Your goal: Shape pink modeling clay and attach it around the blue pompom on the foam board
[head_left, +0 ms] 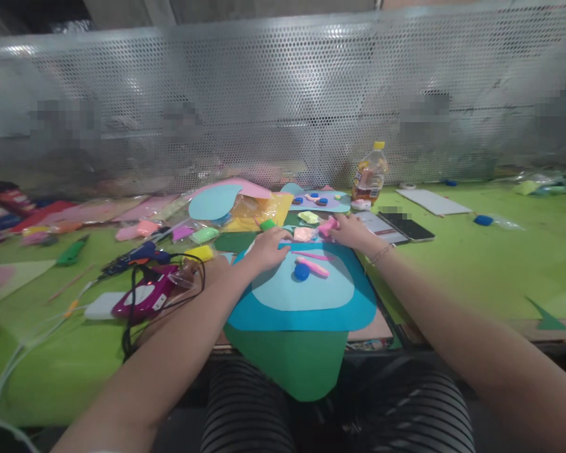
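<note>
My left hand (270,247) rests near the top left of a light blue paper shape (283,283), thumb apart from the fingers and nothing visible in it. Close by its fingertips lies a piece of green clay (266,224). At the top right, my right hand (353,233) has its fingers closed on a lump of pink clay (329,226). Between the hands sits a pale peach clay packet (304,234). A blue clay ball (302,272), a pink clay roll (317,267) and a thin pink strip (314,255) lie on the light blue paper, which is on a darker blue sheet (302,319).
Green paper (297,365) hangs over the table edge. On the left are a purple power strip (146,292), a glue gun (136,255) and cables. A bottle (370,173), a phone (408,226) and a white board (434,201) are right. A perforated metal screen (264,113) stands behind.
</note>
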`<action>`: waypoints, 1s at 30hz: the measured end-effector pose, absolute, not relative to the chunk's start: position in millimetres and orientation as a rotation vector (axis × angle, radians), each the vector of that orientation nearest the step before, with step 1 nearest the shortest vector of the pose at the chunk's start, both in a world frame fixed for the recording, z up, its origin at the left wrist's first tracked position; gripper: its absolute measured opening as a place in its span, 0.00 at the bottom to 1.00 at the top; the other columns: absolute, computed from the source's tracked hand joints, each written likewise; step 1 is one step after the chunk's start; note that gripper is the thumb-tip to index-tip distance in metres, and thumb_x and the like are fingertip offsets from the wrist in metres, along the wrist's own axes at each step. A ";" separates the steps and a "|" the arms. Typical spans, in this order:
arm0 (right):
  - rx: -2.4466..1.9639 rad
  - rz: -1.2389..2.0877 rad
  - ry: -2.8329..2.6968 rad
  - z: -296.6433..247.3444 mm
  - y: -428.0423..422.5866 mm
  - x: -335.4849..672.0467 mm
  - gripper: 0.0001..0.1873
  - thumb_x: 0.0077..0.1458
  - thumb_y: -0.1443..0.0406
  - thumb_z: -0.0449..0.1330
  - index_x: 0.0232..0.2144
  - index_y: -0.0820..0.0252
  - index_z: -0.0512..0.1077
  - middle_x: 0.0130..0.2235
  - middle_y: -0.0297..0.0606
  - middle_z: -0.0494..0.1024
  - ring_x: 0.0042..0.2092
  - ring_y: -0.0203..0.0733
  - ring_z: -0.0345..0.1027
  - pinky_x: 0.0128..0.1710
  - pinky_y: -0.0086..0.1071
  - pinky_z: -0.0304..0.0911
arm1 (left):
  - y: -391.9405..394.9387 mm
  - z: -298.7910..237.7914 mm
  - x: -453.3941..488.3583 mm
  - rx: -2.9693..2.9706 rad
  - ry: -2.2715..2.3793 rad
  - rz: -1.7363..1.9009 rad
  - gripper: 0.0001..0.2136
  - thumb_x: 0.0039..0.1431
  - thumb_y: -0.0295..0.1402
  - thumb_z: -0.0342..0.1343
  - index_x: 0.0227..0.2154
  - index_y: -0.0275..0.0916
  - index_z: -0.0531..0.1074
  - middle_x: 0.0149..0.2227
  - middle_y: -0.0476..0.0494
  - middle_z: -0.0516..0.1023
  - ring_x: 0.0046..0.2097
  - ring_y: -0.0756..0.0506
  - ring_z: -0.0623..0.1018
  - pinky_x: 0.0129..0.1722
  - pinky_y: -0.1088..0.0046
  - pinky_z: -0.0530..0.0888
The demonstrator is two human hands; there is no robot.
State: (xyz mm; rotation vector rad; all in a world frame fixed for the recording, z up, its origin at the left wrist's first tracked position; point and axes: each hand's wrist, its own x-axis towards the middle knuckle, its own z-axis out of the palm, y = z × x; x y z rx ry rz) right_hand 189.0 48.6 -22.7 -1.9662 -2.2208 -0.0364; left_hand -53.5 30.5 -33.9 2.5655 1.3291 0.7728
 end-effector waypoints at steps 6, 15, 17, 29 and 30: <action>-2.028 0.038 -2.150 -25.9 53.5 189.5 0.26 0.55 0.53 0.49 0.50 0.66 0.62 0.49 0.56 0.69 0.50 0.58 0.64 0.47 0.43 0.59 | 22.8 -29.9 -48.4 2.658 1.049 0.639 0.10 0.54 0.29 0.50 0.38 0.38 0.73 0.41 0.42 0.74 0.46 0.44 0.72 0.48 0.66 0.67; -2.044 0.070 -2.149 -30.3 49.8 185.3 0.32 0.54 0.49 0.50 0.55 0.62 0.58 0.53 0.58 0.65 0.54 0.64 0.59 0.50 0.52 0.56 | 23.6 -30.5 -50.1 2.683 0.989 0.556 0.09 0.54 0.28 0.50 0.34 0.38 0.74 0.37 0.43 0.73 0.43 0.45 0.72 0.45 0.68 0.67; -2.045 0.071 -2.151 -30.7 48.7 184.8 0.34 0.54 0.48 0.48 0.58 0.61 0.54 0.54 0.58 0.64 0.56 0.65 0.57 0.51 0.54 0.54 | 23.6 -30.1 -50.2 2.692 0.999 0.562 0.09 0.54 0.28 0.50 0.35 0.38 0.74 0.37 0.43 0.73 0.42 0.45 0.72 0.44 0.68 0.67; -1.957 0.048 -2.238 -27.2 42.3 181.2 0.34 0.54 0.46 0.49 0.60 0.48 0.54 0.55 0.52 0.64 0.57 0.64 0.56 0.51 0.56 0.53 | 22.8 -28.3 -51.6 2.677 1.111 0.605 0.09 0.53 0.27 0.49 0.33 0.38 0.74 0.36 0.43 0.74 0.41 0.45 0.73 0.44 0.66 0.68; -1.948 0.042 -2.254 -27.4 42.1 181.1 0.32 0.54 0.46 0.49 0.58 0.47 0.57 0.54 0.51 0.64 0.57 0.63 0.56 0.52 0.56 0.52 | 23.2 -29.0 -51.6 2.669 1.135 0.616 0.09 0.52 0.27 0.49 0.33 0.39 0.75 0.36 0.44 0.74 0.41 0.45 0.73 0.44 0.66 0.68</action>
